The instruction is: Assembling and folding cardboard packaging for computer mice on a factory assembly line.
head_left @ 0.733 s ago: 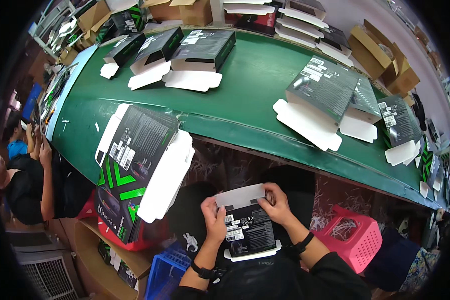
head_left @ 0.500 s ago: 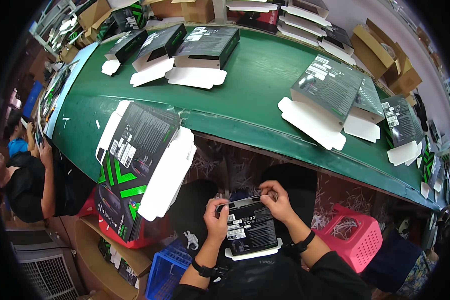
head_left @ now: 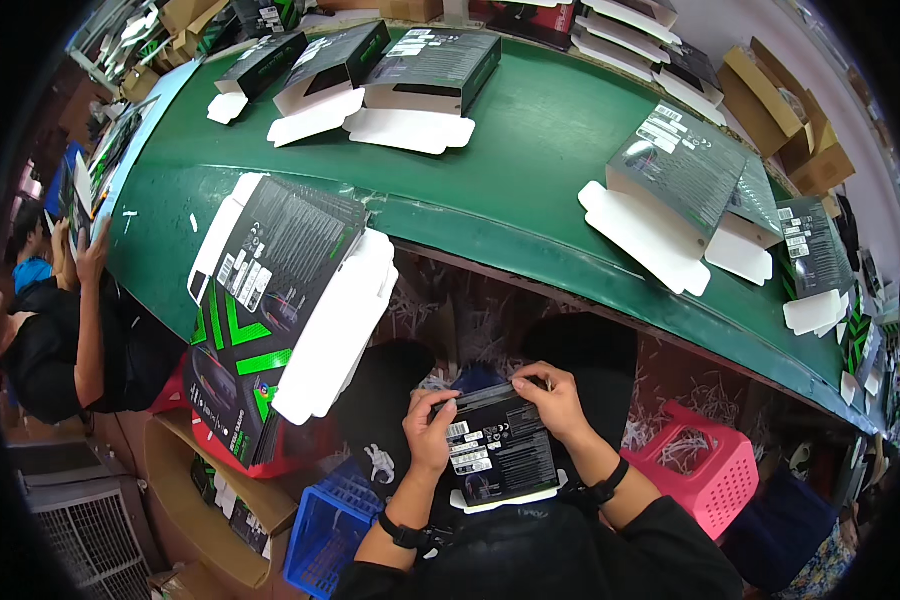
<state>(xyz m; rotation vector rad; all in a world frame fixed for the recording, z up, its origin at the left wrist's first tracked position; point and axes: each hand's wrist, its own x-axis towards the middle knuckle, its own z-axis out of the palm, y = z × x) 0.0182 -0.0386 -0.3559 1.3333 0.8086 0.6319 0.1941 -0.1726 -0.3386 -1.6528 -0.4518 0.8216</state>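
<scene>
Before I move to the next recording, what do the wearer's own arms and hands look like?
The left hand and right hand are ungloved. Behind each comes a black band, then a black sleeve further up.

Black box [head_left: 502, 450] between both hands [head_left: 431, 437]

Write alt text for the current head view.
A person's left hand and right hand hold a black printed cardboard box by its far edge. Beyond, black cardboard boxes with white flaps rest on a green table.
</scene>
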